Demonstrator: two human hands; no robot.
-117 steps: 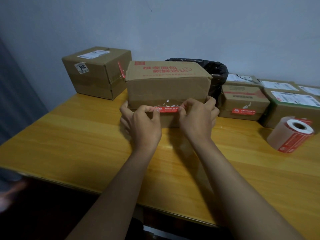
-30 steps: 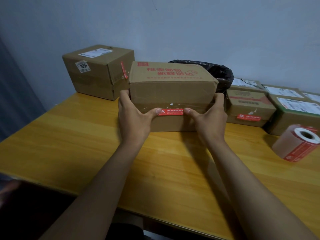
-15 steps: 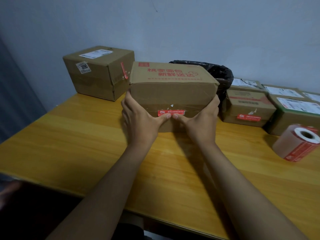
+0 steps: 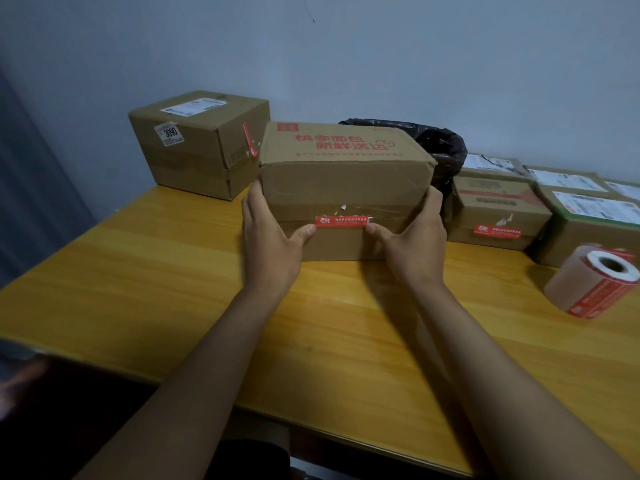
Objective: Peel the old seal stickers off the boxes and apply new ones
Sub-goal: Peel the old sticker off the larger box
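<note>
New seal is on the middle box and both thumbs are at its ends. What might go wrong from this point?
1. White scraps of old sticker sit just above the red seal sticker; if residue extends under it, adhesion may be weak.
2. The left hand and right hand press only the ends, so the middle might bubble.
3. The sticker roll lies on its side and could roll.

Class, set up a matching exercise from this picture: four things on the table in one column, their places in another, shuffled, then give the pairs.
Things:
1. sticker roll
2. box marked 3090
3. new red seal sticker
4. black bin bag

Places:
A. behind the held box
B. far left, by the wall
C. front of the held box, between both thumbs
D. lying at the right edge

Pairs: 1-D, 2-B, 3-C, 4-A
</note>
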